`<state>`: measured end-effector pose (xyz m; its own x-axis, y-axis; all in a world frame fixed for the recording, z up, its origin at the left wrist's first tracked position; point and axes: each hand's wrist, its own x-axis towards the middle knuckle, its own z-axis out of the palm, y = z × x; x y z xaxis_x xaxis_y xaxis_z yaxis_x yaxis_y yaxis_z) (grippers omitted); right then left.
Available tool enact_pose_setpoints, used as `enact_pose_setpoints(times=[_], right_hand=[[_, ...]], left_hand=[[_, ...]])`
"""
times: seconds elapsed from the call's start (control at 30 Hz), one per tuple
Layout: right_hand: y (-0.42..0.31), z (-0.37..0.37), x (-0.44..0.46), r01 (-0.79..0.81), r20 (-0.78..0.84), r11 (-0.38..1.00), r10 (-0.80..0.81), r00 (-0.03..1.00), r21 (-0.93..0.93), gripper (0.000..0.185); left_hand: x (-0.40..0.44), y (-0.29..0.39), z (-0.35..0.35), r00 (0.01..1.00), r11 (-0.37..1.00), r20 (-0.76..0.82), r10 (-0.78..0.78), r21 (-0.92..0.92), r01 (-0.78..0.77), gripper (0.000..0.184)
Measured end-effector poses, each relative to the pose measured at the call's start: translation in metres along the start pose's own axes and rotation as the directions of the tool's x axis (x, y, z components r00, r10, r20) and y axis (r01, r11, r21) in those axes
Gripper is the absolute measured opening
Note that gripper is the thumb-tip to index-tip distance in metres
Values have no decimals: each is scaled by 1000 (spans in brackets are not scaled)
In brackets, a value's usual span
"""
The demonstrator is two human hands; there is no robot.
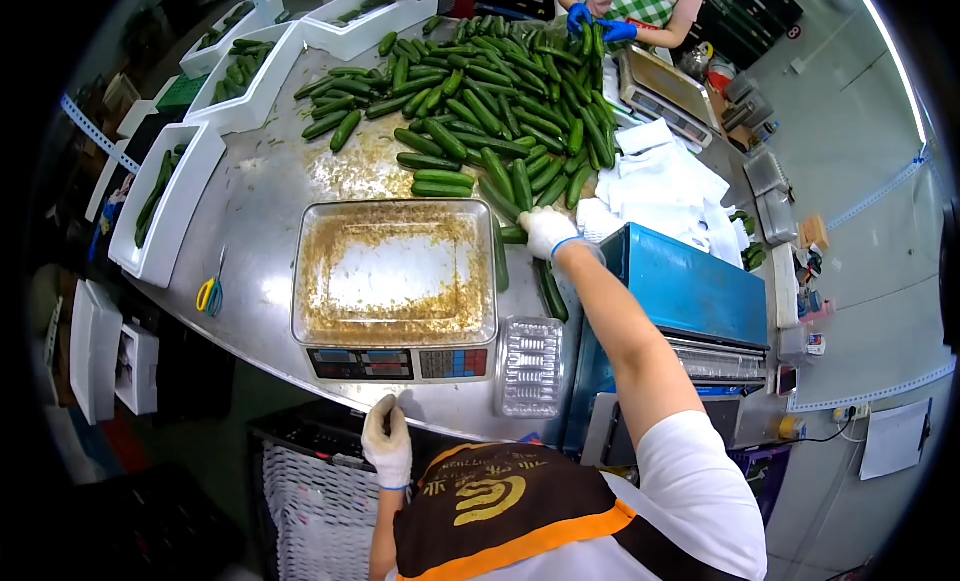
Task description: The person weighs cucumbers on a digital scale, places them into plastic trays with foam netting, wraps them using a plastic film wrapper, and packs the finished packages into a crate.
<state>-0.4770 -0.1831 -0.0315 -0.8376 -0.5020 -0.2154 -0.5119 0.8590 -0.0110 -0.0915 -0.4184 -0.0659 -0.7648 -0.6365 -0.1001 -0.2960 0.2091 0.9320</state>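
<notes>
My right hand [548, 232], in a white glove, reaches to the near edge of a large pile of cucumbers [490, 91]. Its fingers are closed on the end of a cucumber [513, 235], and other cucumbers lie against them. Below the scale's front edge, my left hand [387, 445], also gloved in white, hangs by the table rim with fingers slightly apart and nothing visible in them. The scale [395, 271] has a stained metal pan with nothing on it. Right of the scale lies a clear plastic tray [530, 366], with a single cucumber [551, 289] above it.
White foam boxes [168, 203] with cucumbers line the left side. Yellow-handled scissors [210, 296] lie on the metal table [245, 211]. A blue machine [690, 286] and white sheets [665, 191] stand right. Across the table, another person's blue-gloved hands [617, 31] are near a second scale [668, 91].
</notes>
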Motion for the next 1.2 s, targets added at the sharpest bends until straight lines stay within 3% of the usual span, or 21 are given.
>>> enact_pose_setpoints(times=[0.07, 0.13, 0.2, 0.37, 0.4, 0.47, 0.53, 0.6, 0.67, 0.8, 0.87, 0.97, 1.13, 1.2], right_hand=[[-5, 17, 6, -20, 40, 993, 25, 999, -115, 34], [-9, 31, 7, -53, -154, 977, 20, 988, -208, 17], [-6, 38, 12, -54, -181, 969, 10, 983, -240, 16], [-2, -3, 8, 114, -117, 916, -171, 978, -384, 17], [-1, -6, 15, 7, -90, 935, -42, 995, -354, 17], [-2, -52, 10, -138, 35, 987, 141, 989, -87, 21], [5, -66, 16, -302, 178, 936, 271, 946, 179, 40], [6, -56, 19, -408, 269, 827, 322, 908, 387, 49], [-10, -47, 5, -417, 233, 782, 346, 909, 463, 52], [-33, 12, 3, -387, 242, 836, 312, 919, 390, 66], [-43, 26, 0, -408, 193, 819, 360, 913, 403, 81], [-54, 24, -7, -420, 104, 814, 415, 904, 401, 90], [-44, 24, -7, -333, 146, 893, 302, 942, 303, 95], [-45, 40, -8, -228, 197, 928, 174, 965, 295, 94]], left_hand=[[8, 6, -6, 1000, 999, 1, 11, 36, -11, 19], [16, 3, -5, 999, 999, -28, 27, 26, -26, 19], [24, -2, -1, 996, 997, -45, 73, 37, -72, 17], [26, 9, 11, 998, 998, 27, 54, 14, -54, 17], [24, 8, 12, 997, 998, 48, 55, 17, -56, 17], [22, 8, 13, 994, 998, 86, 62, 20, -64, 17], [19, 13, 15, 994, 999, 93, 53, 8, -54, 16], [17, 18, 14, 991, 997, 110, 73, 27, -76, 16], [18, 20, 15, 990, 995, 115, 86, 46, -92, 17], [19, 20, 7, 991, 996, 115, 74, 42, -79, 18], [19, 20, 3, 993, 995, 88, 80, 56, -85, 18], [19, 20, -2, 996, 997, 69, 51, 61, -55, 18], [18, 16, -4, 996, 996, 71, 63, 59, -67, 19], [18, 14, -4, 995, 997, 78, 57, 48, -61, 19]])
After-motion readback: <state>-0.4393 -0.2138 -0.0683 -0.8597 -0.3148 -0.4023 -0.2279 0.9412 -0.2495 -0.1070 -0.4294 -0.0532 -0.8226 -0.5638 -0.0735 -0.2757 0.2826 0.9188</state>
